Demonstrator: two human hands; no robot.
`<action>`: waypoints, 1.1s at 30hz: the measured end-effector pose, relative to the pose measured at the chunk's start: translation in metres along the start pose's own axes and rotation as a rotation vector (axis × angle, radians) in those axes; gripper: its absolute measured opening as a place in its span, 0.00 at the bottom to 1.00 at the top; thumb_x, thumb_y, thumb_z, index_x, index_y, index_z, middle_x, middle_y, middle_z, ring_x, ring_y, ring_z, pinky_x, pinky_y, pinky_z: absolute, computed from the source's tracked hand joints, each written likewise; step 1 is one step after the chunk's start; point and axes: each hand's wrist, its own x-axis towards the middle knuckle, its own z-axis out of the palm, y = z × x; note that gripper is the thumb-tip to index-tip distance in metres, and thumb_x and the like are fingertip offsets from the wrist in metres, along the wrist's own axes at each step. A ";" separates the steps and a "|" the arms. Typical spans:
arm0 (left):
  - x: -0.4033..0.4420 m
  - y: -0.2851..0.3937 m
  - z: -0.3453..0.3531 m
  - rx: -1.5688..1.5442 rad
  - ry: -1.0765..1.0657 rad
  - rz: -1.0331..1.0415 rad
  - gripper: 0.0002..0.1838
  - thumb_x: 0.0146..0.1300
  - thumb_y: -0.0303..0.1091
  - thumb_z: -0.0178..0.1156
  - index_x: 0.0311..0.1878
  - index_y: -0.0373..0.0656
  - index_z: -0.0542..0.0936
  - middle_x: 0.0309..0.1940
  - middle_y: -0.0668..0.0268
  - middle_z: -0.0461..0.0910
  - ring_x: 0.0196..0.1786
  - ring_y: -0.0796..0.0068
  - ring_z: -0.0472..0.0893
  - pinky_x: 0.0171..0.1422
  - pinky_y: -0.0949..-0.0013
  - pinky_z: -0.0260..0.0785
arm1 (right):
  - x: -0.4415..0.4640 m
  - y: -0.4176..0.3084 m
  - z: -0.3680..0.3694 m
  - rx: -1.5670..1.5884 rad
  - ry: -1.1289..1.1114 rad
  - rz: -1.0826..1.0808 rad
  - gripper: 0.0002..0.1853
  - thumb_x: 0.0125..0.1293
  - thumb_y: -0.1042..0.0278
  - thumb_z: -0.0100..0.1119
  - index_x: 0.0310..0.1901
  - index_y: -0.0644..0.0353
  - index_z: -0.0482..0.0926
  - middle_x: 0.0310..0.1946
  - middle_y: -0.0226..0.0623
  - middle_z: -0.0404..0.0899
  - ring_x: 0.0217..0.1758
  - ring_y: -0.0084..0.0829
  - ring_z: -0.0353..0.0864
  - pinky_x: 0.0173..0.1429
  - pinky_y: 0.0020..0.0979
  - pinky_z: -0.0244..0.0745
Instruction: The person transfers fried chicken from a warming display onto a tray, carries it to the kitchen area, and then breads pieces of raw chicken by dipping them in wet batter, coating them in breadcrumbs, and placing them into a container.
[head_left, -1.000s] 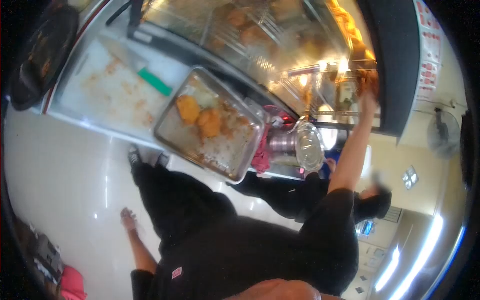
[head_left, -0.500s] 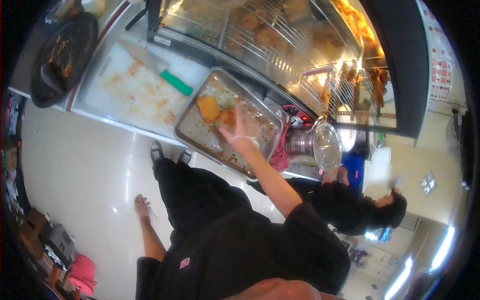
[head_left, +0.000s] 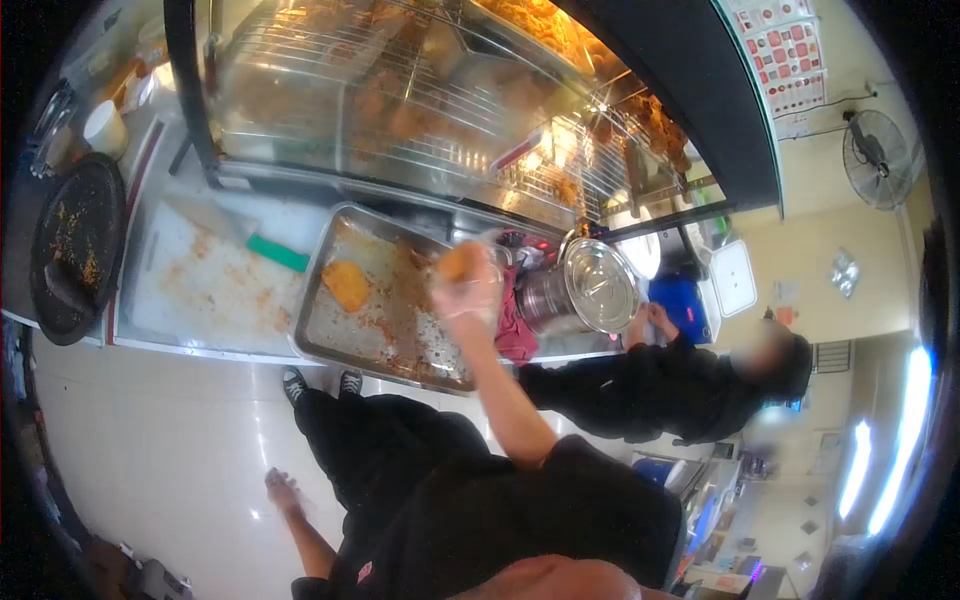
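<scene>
My right hand, in a clear plastic glove, grips a golden-brown piece of breaded fried food above the right part of a metal tray. A second breaded piece lies in the tray's left half, among brown crumbs and grease. My left hand, also gloved, hangs low over the floor, away from the counter. Its fingers are loosely bent and a little apart, with nothing visible in them.
A knife with a green handle lies on a stained white cutting board. Behind the tray stands a lit glass display case with wire racks of fried food. A lidded steel pot and a co-worker are at the right.
My right hand has taken hold of one breaded piece and lifted it from the tray toward the right. The other piece stays in the tray. The camera view has shifted.
</scene>
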 end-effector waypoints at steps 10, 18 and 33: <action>0.004 0.000 0.012 0.005 -0.008 -0.028 0.15 0.76 0.40 0.48 0.61 0.50 0.73 0.39 0.66 0.78 0.31 0.73 0.78 0.26 0.72 0.69 | 0.290 0.047 -0.217 -0.857 0.418 0.013 0.35 0.65 0.38 0.52 0.66 0.53 0.73 0.62 0.49 0.76 0.63 0.54 0.75 0.67 0.47 0.70; 0.006 -0.020 0.017 -0.021 -0.029 -0.020 0.16 0.78 0.39 0.45 0.63 0.48 0.71 0.41 0.65 0.78 0.34 0.73 0.79 0.30 0.70 0.72 | 0.309 0.035 -0.219 -0.725 0.342 -0.178 0.32 0.74 0.41 0.41 0.67 0.58 0.70 0.65 0.45 0.74 0.67 0.46 0.73 0.70 0.43 0.66; -0.022 0.005 -0.006 -0.125 0.014 0.109 0.20 0.75 0.45 0.50 0.64 0.47 0.70 0.44 0.62 0.79 0.36 0.72 0.79 0.35 0.72 0.73 | -0.046 -0.064 0.134 -0.477 -0.560 -0.102 0.34 0.63 0.49 0.64 0.68 0.53 0.68 0.67 0.45 0.70 0.66 0.48 0.72 0.70 0.44 0.67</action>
